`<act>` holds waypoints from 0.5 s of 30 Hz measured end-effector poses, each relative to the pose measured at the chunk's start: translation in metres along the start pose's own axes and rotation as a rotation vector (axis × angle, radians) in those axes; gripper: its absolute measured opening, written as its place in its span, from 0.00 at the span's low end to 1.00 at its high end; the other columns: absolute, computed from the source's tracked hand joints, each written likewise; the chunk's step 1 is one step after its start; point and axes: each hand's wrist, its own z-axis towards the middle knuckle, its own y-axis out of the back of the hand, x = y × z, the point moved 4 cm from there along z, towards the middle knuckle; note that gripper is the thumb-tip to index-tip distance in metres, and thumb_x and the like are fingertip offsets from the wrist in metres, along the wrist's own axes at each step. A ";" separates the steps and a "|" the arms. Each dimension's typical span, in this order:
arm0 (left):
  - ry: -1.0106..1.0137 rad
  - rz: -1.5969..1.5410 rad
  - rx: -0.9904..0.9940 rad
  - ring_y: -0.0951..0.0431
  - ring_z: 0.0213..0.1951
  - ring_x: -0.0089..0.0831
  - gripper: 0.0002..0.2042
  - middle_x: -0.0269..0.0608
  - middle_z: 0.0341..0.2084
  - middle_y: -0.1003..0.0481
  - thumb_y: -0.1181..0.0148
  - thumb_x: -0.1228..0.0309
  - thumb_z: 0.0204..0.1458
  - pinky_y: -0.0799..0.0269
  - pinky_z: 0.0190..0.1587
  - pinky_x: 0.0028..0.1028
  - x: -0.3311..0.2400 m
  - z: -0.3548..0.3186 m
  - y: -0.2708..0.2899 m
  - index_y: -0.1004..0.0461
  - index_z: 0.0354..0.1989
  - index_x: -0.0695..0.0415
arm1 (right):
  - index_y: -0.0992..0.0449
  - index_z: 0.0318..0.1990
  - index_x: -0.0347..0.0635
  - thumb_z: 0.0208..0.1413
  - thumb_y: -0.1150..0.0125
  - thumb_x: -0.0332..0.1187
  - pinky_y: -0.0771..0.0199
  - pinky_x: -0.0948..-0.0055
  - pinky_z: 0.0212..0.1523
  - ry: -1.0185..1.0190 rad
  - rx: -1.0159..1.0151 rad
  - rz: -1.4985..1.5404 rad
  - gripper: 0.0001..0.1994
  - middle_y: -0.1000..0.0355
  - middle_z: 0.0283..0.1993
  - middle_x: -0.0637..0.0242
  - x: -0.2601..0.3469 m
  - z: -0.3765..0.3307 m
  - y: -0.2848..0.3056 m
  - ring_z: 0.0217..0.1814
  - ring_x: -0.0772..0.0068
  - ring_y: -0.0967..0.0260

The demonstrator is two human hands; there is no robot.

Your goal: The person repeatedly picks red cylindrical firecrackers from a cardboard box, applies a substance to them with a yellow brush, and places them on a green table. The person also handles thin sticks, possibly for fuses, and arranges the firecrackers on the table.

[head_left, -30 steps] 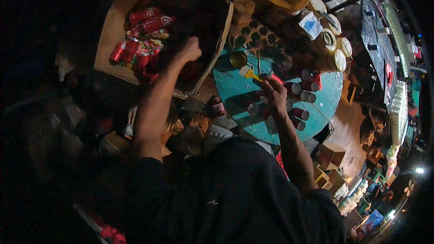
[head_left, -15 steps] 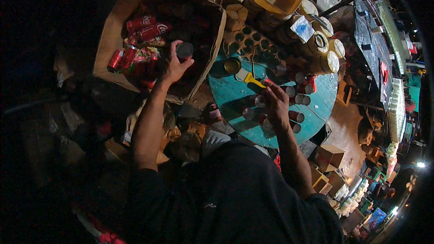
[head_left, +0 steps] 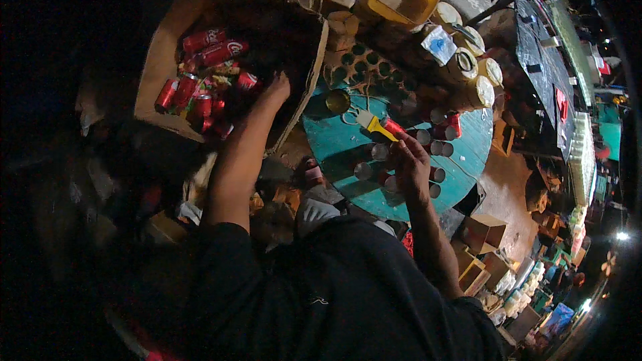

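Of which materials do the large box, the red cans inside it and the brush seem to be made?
Large box: probably cardboard, matte brown, judging by its thin, worn edge.
Red cans: likely thin metal with glossy paint, as they catch highlights and some ends look silvery.
Brush: evenly yellow handle, perhaps plastic or painted wood; pale bristles, material unclear.

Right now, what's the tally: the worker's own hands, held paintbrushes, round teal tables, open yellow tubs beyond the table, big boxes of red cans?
Hands (left hand, right hand): 2
Held paintbrush: 1
Round teal table: 1
Open yellow tub: 1
Big cardboard box: 1
Total: 6
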 end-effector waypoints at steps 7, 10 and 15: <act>-0.050 -0.393 -0.644 0.27 0.51 0.47 0.25 0.51 0.49 0.27 0.45 0.67 0.51 0.29 0.50 0.43 0.020 -0.010 0.008 0.34 0.59 0.57 | 0.28 0.54 0.35 0.64 0.45 0.31 0.31 0.80 0.30 0.001 0.012 0.172 0.14 0.28 0.34 0.70 0.000 -0.009 0.015 0.30 0.80 0.33; 0.226 -1.539 -0.454 0.24 0.43 0.38 0.24 0.45 0.45 0.24 0.48 0.61 0.51 0.27 0.38 0.34 0.044 -0.058 0.039 0.31 0.57 0.55 | 0.29 0.55 0.36 0.65 0.46 0.31 0.31 0.78 0.29 0.020 -0.020 0.272 0.14 0.29 0.32 0.70 0.010 -0.013 0.018 0.29 0.79 0.33; -0.142 -2.466 -0.127 0.27 0.38 0.32 0.21 0.42 0.46 0.25 0.48 0.57 0.54 0.32 0.32 0.31 -0.050 -0.137 0.084 0.29 0.53 0.55 | 0.28 0.53 0.35 0.66 0.46 0.35 0.29 0.76 0.31 0.117 0.093 0.224 0.15 0.28 0.32 0.69 0.046 -0.038 -0.010 0.30 0.79 0.31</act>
